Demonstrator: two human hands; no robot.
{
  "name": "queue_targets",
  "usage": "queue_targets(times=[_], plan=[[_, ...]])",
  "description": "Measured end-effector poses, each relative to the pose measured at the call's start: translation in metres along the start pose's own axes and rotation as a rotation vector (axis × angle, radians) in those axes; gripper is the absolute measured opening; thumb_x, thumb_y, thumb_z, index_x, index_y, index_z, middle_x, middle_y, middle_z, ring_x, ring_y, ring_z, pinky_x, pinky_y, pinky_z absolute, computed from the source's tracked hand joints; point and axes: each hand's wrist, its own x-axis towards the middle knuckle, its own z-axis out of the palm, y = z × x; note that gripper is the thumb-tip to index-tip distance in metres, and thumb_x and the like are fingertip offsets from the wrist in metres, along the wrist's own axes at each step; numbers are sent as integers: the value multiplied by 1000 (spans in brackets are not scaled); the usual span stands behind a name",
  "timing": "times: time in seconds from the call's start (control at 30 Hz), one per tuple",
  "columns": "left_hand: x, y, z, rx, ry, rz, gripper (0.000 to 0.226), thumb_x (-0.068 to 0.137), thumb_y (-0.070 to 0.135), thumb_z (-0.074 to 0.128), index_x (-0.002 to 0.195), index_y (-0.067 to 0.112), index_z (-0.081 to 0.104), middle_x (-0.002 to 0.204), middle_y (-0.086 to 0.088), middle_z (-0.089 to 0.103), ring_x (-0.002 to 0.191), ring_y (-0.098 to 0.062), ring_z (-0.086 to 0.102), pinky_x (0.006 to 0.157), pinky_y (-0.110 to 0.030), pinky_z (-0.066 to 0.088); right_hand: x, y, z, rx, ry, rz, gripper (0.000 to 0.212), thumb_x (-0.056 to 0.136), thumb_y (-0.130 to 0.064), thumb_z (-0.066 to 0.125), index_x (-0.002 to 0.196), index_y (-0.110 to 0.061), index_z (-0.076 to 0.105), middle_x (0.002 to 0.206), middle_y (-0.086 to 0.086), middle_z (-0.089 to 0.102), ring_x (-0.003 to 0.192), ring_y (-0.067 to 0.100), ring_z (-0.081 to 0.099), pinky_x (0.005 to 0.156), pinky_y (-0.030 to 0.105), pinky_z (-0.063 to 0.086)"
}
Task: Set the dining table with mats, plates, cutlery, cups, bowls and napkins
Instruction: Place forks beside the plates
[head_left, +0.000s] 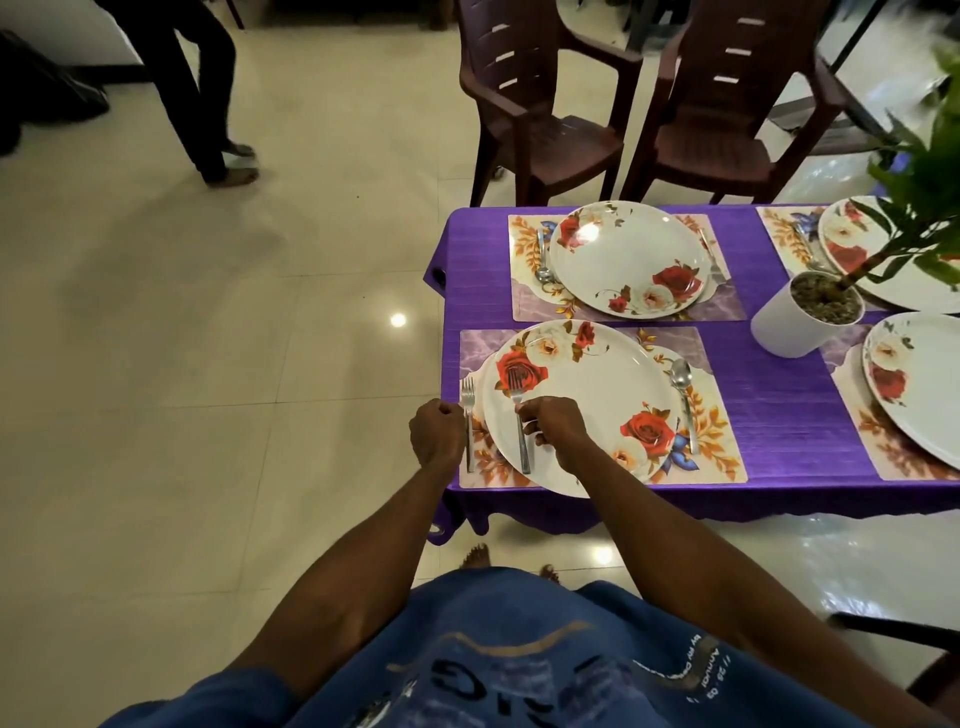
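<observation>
On the purple tablecloth lies a floral mat with a white rose-patterned plate on it. My right hand pinches a fork above the plate's left part. My left hand is curled into a fist beside a second fork, which lies on the mat left of the plate; whether the hand touches it is unclear. A spoon lies on the mat to the right of the plate. A second mat carries a plate and a spoon.
A white pot with a green plant stands mid-table. Two more place settings sit at the right. Two dark plastic chairs stand behind the table. Another person's legs are on the tiled floor at far left.
</observation>
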Motion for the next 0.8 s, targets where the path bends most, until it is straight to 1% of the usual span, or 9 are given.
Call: queue_targets(times=[0.07, 0.13, 0.27, 0.37, 0.47, 0.57, 0.67, 0.73, 0.8], plan=[[-3, 1, 3, -69, 38, 39, 18, 92, 20, 60, 75, 15, 60, 78, -4, 68, 72, -20, 65, 67, -31, 54, 0, 1, -2, 17, -5, 3, 10, 90, -15, 62, 86, -8, 68, 84, 7, 69, 68, 18, 60, 57, 26, 46], [-6, 6, 9, -120, 35, 80, 17, 91, 17, 60, 74, 14, 62, 75, -4, 66, 70, -19, 62, 65, -29, 51, 1, 3, -4, 29, -2, 8, 11, 90, -16, 61, 85, -10, 68, 83, 7, 69, 68, 18, 60, 59, 27, 46], [-18, 31, 32, -169, -59, 152, 14, 89, 16, 62, 77, 10, 66, 72, 0, 64, 64, -10, 54, 54, -18, 39, 1, 12, -24, 137, 32, 27, 15, 90, -12, 59, 88, -3, 71, 82, 12, 69, 62, 18, 58, 54, 27, 42], [-33, 50, 53, -178, -144, 195, 15, 89, 15, 62, 77, 7, 65, 69, 0, 61, 60, -6, 49, 52, -19, 37, 1, 17, -54, 191, 75, 18, 17, 88, -11, 58, 89, -2, 72, 80, 12, 70, 62, 17, 59, 54, 28, 42], [-47, 64, 81, -160, -246, 246, 19, 88, 15, 63, 71, 5, 63, 64, -1, 58, 58, -8, 47, 56, -24, 38, 7, 24, -89, 254, 114, 10, 18, 87, -11, 56, 86, -5, 72, 78, 9, 70, 62, 17, 59, 51, 27, 40], [-70, 81, 114, -124, -357, 271, 18, 90, 19, 64, 77, 8, 69, 72, -1, 66, 69, -15, 59, 63, -28, 45, 10, 32, -133, 323, 162, 4, 11, 83, -7, 60, 80, -4, 71, 69, 10, 66, 51, 17, 54, 45, 24, 36], [-104, 100, 154, -103, -412, 306, 18, 91, 19, 62, 81, 8, 71, 77, -4, 70, 74, -17, 63, 65, -27, 47, 12, 45, -187, 337, 213, -7, 7, 80, -2, 65, 75, -4, 69, 60, 12, 62, 43, 16, 50, 40, 22, 36], [-136, 116, 190, -86, -474, 328, 17, 90, 16, 59, 79, 10, 70, 77, -6, 70, 72, -18, 63, 60, -27, 47, 13, 60, -233, 350, 241, -1, 10, 80, 2, 63, 75, -6, 68, 59, 8, 59, 44, 15, 49, 39, 21, 35], [-168, 131, 225, -91, -557, 292, 18, 90, 17, 58, 75, 17, 68, 74, -5, 68, 66, -19, 64, 48, -24, 48, 12, 75, -280, 339, 279, -12, 15, 82, 3, 61, 75, -8, 69, 56, 3, 60, 46, 14, 48, 40, 20, 34]])
